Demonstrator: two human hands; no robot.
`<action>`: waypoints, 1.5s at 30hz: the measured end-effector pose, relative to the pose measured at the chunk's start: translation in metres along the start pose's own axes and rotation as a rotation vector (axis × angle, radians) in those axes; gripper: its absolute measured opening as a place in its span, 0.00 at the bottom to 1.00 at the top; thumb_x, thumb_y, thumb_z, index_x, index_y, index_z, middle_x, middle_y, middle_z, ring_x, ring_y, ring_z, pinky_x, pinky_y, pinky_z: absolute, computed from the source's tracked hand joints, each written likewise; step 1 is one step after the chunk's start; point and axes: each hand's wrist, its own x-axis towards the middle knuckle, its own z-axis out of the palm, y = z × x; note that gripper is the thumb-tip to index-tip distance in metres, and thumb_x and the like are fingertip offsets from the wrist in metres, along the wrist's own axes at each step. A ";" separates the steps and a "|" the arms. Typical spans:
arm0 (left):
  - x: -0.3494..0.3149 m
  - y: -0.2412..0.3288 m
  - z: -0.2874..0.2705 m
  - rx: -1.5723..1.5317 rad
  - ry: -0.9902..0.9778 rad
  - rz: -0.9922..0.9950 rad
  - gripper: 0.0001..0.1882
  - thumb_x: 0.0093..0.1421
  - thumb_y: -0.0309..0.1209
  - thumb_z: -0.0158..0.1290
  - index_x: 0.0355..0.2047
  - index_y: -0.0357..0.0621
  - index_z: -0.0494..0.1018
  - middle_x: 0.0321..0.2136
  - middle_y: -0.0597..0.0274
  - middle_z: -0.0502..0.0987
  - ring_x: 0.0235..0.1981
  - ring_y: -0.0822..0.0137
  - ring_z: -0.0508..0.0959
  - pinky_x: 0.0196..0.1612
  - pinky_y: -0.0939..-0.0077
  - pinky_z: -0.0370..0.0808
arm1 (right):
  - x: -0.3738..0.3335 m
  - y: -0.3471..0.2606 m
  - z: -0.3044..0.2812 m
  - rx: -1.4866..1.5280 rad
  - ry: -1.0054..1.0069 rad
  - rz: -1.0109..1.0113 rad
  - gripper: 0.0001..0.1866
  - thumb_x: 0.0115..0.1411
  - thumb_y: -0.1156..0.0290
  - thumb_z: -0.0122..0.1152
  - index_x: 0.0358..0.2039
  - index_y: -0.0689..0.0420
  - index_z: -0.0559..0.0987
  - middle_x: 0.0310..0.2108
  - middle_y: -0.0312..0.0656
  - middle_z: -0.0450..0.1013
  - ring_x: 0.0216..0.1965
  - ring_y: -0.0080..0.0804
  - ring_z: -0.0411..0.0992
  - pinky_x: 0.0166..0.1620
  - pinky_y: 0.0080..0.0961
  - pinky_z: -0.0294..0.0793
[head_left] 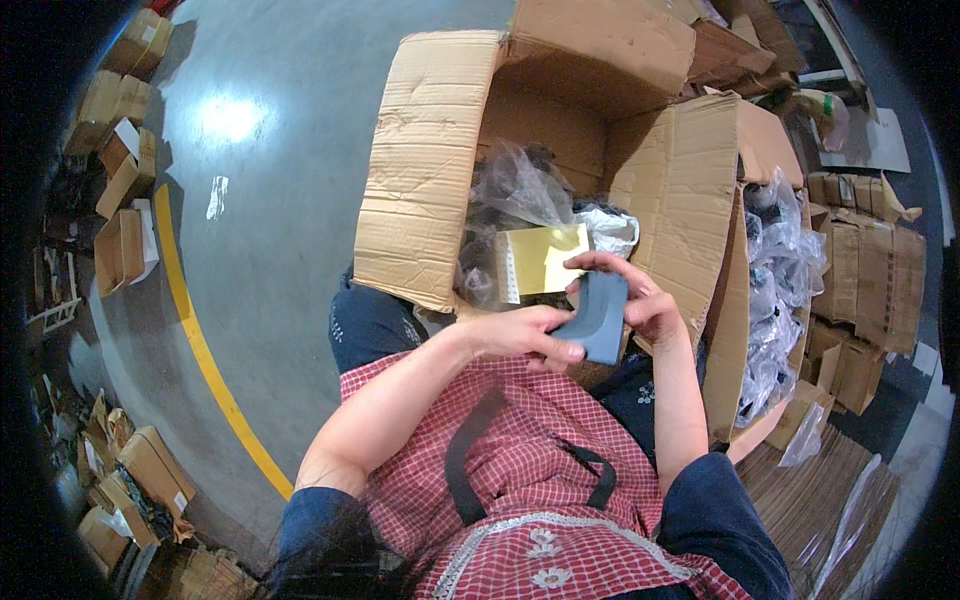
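A blue-grey, curved, L-shaped plastic piece (603, 318) is held between my two hands above my lap. My left hand (530, 335) grips its lower left end, the thumb lying along the near edge. On its right side my right hand (635, 290) has its fingers curled round the upper part. Just beyond stands an open cardboard box (430, 170) with its flaps up. Inside it lie a yellow sheet or packet (530, 255), clear plastic bags (525, 185) and a white bag (608, 230). The box's bottom is hidden.
To the right, another carton (732, 330) is full of plastic-wrapped items (775, 300). Flattened cardboard (830, 500) lies near my right elbow. Cartons (125, 250) line the far left, past a yellow floor line (215, 370). My checked red apron (530, 440) covers my lap.
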 end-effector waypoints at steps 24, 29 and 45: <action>0.005 -0.016 -0.012 0.159 0.375 0.068 0.20 0.73 0.42 0.47 0.53 0.38 0.63 0.30 0.64 0.77 0.28 0.74 0.78 0.31 0.78 0.77 | 0.002 0.049 -0.006 -0.034 0.249 -0.088 0.34 0.51 0.84 0.67 0.60 0.62 0.68 0.53 0.41 0.74 0.53 0.32 0.73 0.58 0.31 0.72; -0.009 -0.005 -0.008 0.545 0.475 -0.168 0.23 0.71 0.48 0.48 0.40 0.36 0.72 0.26 0.64 0.77 0.25 0.73 0.78 0.29 0.77 0.77 | 0.004 0.068 0.009 -0.058 0.359 -0.110 0.31 0.55 0.82 0.68 0.60 0.62 0.69 0.52 0.40 0.74 0.51 0.29 0.73 0.56 0.29 0.73; -0.064 0.011 -0.012 0.074 1.130 0.338 0.20 0.71 0.46 0.49 0.32 0.41 0.74 0.20 0.73 0.68 0.20 0.77 0.67 0.23 0.79 0.65 | 0.134 0.171 -0.026 -0.762 0.420 0.132 0.20 0.56 0.74 0.69 0.49 0.64 0.76 0.39 0.40 0.78 0.40 0.25 0.74 0.44 0.23 0.73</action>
